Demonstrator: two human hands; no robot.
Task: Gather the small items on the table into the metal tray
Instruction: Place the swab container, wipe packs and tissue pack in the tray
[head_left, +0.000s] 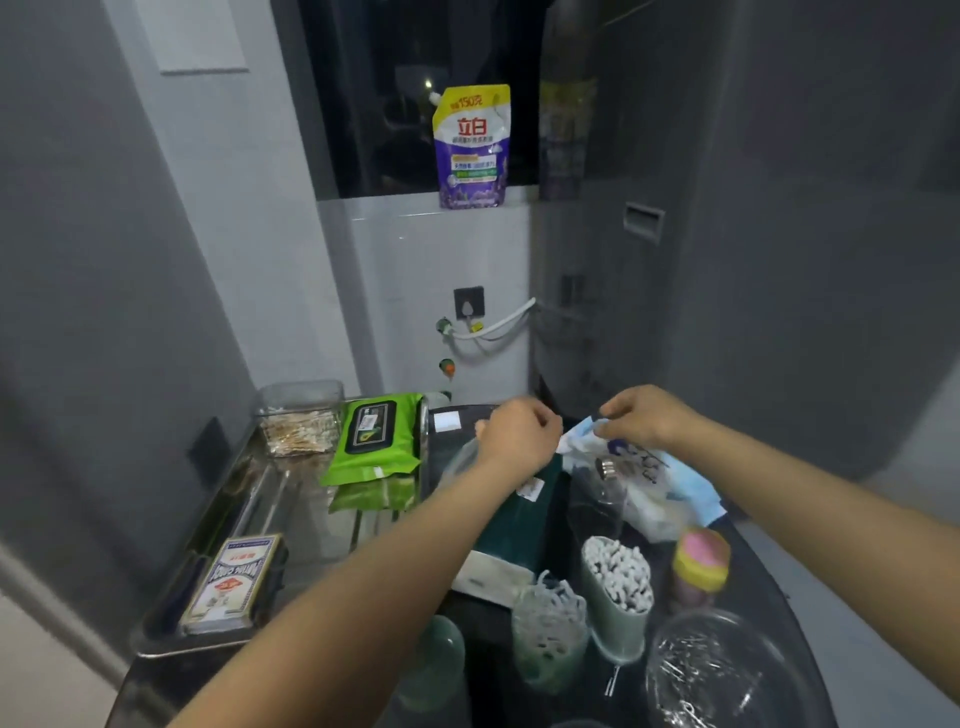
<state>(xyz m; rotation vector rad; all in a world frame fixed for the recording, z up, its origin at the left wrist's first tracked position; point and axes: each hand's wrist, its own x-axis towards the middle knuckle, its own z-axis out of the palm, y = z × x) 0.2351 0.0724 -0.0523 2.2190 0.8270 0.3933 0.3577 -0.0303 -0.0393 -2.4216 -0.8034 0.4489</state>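
While the right hand (644, 418) pinches the top edge of a white-and-blue plastic packet (636, 467) with closed fingers, the left hand (519, 434) is curled shut just beside it; whether it grips the packet cannot be told. Metal tray (244, 512), left on the table (769, 582): card box (234, 584), green wipes pack (376, 439), clear box of swabs (300, 423). Right of tray: cup of cotton swabs (618, 577).

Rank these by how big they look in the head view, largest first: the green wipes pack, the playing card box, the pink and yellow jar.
1. green wipes pack
2. playing card box, close behind, and nearer the camera, so the true order is unsure
3. pink and yellow jar, clearly smallest
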